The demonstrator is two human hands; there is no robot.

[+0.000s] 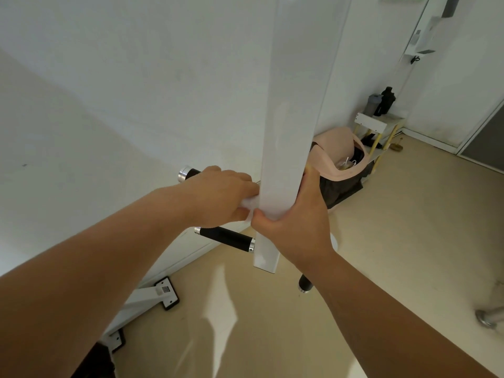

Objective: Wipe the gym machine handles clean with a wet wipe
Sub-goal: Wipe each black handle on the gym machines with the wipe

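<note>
The wipe (pixel 249 204) sits on the upper handle (pixel 191 172), just beside the post (pixel 289 132), clutched by the left hand (pixel 218 195). Best twist while sliding outward to the free end (lower handle (pixel 226 238) looks untouched). The right hand (pixel 297 222) grips the post, steadying it.

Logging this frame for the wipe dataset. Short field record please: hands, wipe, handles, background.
left hand: curled over the upper handle, wet wipe under its fingers
right hand: grips the white upright bar
lower handle: black, chrome-capped, untouched
third handle: below the right wrist, untouched
background: pink-lined bin, two bottles on a white stand
</note>
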